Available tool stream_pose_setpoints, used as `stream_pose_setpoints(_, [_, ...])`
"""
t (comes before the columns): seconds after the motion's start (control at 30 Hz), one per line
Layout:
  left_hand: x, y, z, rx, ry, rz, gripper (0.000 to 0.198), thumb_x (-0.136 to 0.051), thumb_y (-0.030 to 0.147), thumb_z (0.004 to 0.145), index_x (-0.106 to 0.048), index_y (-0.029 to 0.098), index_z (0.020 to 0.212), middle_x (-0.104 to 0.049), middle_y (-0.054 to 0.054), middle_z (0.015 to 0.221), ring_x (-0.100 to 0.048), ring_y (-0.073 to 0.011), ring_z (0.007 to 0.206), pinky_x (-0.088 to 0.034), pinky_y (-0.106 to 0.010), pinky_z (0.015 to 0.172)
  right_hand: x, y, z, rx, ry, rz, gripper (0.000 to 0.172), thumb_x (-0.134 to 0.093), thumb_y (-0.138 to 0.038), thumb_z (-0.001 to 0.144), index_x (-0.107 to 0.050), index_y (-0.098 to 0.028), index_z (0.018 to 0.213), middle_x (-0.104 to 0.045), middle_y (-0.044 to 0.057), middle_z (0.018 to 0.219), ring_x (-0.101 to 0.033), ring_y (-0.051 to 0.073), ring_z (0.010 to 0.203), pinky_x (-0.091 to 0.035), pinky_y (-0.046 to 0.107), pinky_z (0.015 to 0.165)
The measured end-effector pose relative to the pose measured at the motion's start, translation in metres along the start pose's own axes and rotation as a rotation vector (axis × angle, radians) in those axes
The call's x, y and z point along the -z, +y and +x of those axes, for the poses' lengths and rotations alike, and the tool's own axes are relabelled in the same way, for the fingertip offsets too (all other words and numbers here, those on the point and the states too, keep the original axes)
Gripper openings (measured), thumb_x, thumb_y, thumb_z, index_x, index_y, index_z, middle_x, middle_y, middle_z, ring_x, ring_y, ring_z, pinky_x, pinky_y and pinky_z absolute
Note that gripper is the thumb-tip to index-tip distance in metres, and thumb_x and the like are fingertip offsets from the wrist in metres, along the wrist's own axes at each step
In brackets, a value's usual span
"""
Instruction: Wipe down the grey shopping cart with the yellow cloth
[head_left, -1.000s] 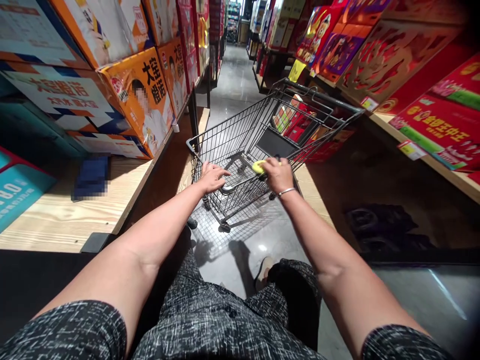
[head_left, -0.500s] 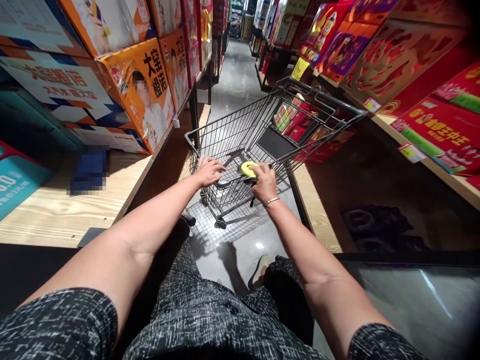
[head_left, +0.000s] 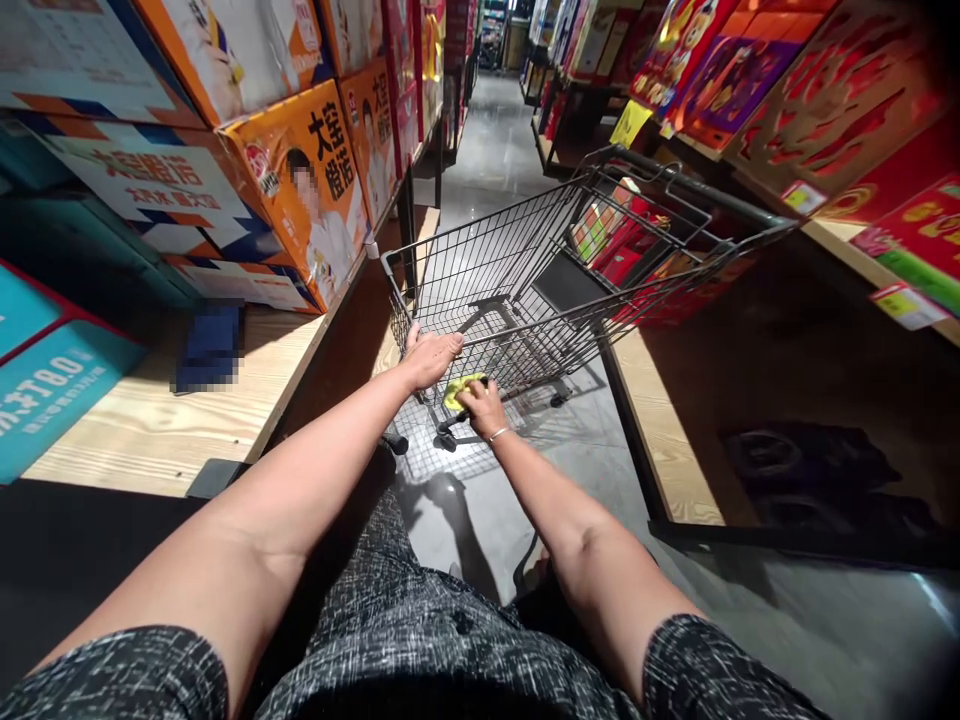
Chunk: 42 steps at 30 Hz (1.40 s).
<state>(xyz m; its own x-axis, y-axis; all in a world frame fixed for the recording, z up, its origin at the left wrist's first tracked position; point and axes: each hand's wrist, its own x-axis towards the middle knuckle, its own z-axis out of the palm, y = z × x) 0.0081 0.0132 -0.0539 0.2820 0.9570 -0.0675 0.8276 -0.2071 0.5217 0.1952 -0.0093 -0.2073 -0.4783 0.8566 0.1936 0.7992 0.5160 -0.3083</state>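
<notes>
A black wire shopping cart [head_left: 525, 250] stands in the aisle in front of me, tilted a little to the right. My left hand [head_left: 431, 357] rests on the cart's near rim with the fingers curled over the wire. My right hand [head_left: 482, 405] is lower, closed on a yellow cloth [head_left: 459, 387] that it presses against the cart's near lower frame. A thin bracelet circles my right wrist. The basket looks empty inside.
Wooden shelves line both sides of the aisle. Orange and blue boxes [head_left: 300, 190] stand on the left shelf, red gift boxes [head_left: 840, 110] on the right. A dark bag [head_left: 810, 470] lies on the low right shelf. The grey floor [head_left: 487, 150] runs on ahead.
My right hand with the yellow cloth has moved left and down along the cart's near side, from the handle to the lower frame. The cart has swung slightly right.
</notes>
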Motion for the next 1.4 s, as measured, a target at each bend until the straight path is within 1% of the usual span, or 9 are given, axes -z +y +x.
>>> stream_pose_setpoints(0.13, [-0.002,-0.004,0.001,-0.008,0.036,-0.014,0.062,-0.014,0.055,0.108,-0.069,0.028,0.119,-0.074,-0.002,0.118,-0.053,-0.0272,0.126,-0.002,-0.058,0.128,-0.037,-0.007,-0.015,-0.036,-0.019,0.039,0.05,-0.057,0.006,0.079,-0.075,-0.029,0.109,-0.064,0.005,0.123,-0.046,0.019,0.093,-0.044,0.03,0.08])
stream_pose_setpoints(0.23, [-0.006,-0.004,0.001,-0.022,0.046,-0.026,0.062,-0.015,0.055,0.108,-0.069,0.028,0.118,-0.074,-0.002,0.114,-0.053,-0.0269,0.126,-0.001,-0.056,0.128,-0.034,-0.003,-0.011,-0.063,-0.002,0.048,0.058,-0.054,0.008,0.077,-0.074,-0.028,0.117,-0.062,0.007,0.128,-0.047,0.021,0.096,-0.045,0.031,0.082])
stream_pose_setpoints(0.33, [-0.006,-0.005,0.001,-0.02,0.049,-0.029,0.062,-0.015,0.054,0.108,-0.07,0.027,0.118,-0.073,-0.002,0.115,-0.053,-0.0268,0.126,-0.001,-0.057,0.128,-0.004,0.007,0.004,-0.061,0.068,0.044,0.057,-0.054,0.004,0.078,-0.074,-0.029,0.12,-0.06,0.008,0.13,-0.048,0.023,0.102,-0.047,0.034,0.088])
stream_pose_setpoints(0.5, [-0.003,-0.009,0.002,-0.021,0.052,-0.05,0.062,-0.015,0.053,0.107,-0.071,0.028,0.116,-0.073,-0.002,0.117,-0.053,-0.0273,0.124,-0.001,-0.057,0.128,0.075,0.028,0.031,-0.069,0.492,0.024,0.037,-0.058,-0.016,0.089,-0.073,-0.029,0.12,-0.056,0.009,0.132,-0.049,0.029,0.116,-0.045,0.045,0.102])
stream_pose_setpoints(0.6, [-0.003,-0.008,0.002,-0.016,0.052,-0.051,0.063,-0.014,0.052,0.107,-0.071,0.026,0.115,-0.073,-0.003,0.116,-0.052,-0.0275,0.124,-0.001,-0.057,0.128,0.094,0.035,0.04,-0.102,0.644,-0.007,0.032,-0.058,-0.023,0.091,-0.072,-0.028,0.119,-0.052,0.01,0.134,-0.046,0.032,0.124,-0.04,0.051,0.108])
stream_pose_setpoints(0.9, [0.0,-0.005,0.001,-0.006,0.048,-0.005,0.051,-0.024,0.049,0.107,-0.068,0.025,0.118,-0.072,-0.003,0.122,-0.051,-0.0282,0.129,-0.001,-0.058,0.128,-0.007,0.028,0.015,-0.224,0.24,0.045,0.036,-0.055,-0.007,0.077,-0.076,-0.026,0.099,-0.052,0.011,0.129,-0.044,0.028,0.111,-0.046,0.046,0.098])
stream_pose_setpoints(1.07, [0.0,-0.009,0.002,-0.027,0.071,0.037,0.034,-0.054,0.043,0.095,-0.064,0.029,0.124,-0.072,-0.002,0.125,-0.051,-0.0279,0.129,-0.003,-0.059,0.129,-0.026,0.038,-0.003,-0.256,-0.026,0.106,0.048,-0.056,0.0,0.068,-0.077,-0.025,0.103,-0.056,0.011,0.127,-0.047,0.026,0.104,-0.046,0.036,0.091])
stream_pose_setpoints(1.17, [0.0,-0.008,0.001,-0.021,0.077,0.054,0.036,-0.059,0.036,0.09,-0.064,0.029,0.124,-0.072,-0.001,0.123,-0.052,-0.0275,0.129,-0.002,-0.059,0.129,-0.005,0.051,0.003,-0.275,0.053,0.096,0.051,-0.055,0.0,0.069,-0.075,-0.022,0.11,-0.055,0.012,0.126,-0.048,0.026,0.108,-0.045,0.038,0.095])
stream_pose_setpoints(1.4, [-0.002,-0.007,0.0,-0.03,0.085,0.052,0.039,-0.062,0.031,0.084,-0.063,0.03,0.123,-0.072,-0.001,0.123,-0.051,-0.0285,0.129,-0.002,-0.058,0.13,0.097,0.084,0.038,-0.193,0.596,0.056,0.029,-0.06,-0.021,0.084,-0.07,-0.024,0.111,-0.052,0.01,0.125,-0.048,0.028,0.119,-0.042,0.042,0.104])
